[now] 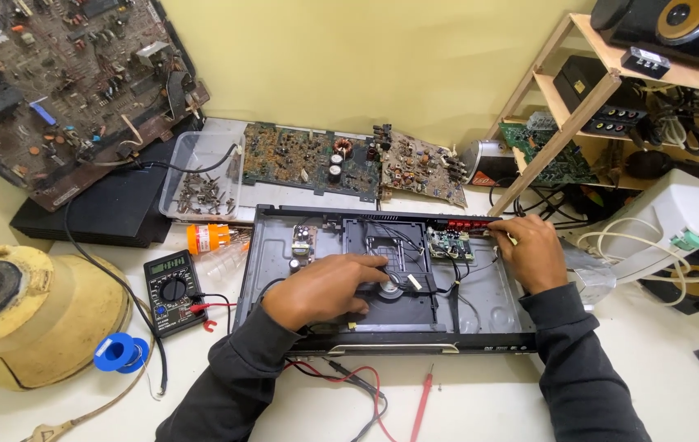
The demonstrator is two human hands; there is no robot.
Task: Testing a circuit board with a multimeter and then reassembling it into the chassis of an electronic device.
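Observation:
An opened disc player chassis (480,307) lies on the white table in front of me. My left hand (325,286) rests palm down on its black disc drive (402,307), fingers spread toward the centre hub. My right hand (533,250) is at the chassis' back right corner, fingers closed on a thin tool or part with a yellowish tip; what it is I cannot tell. A small green circuit board (450,243) sits just left of that hand. Another small board (303,240) is at the back left of the chassis.
A black multimeter (172,292) with red and black leads (349,381) lies left of the chassis. Nearby are a blue solder spool (120,352), an orange bottle (206,238), a clear tray of parts (198,192), loose circuit boards (300,160), a yellow casing (34,315) and a wooden shelf (578,115).

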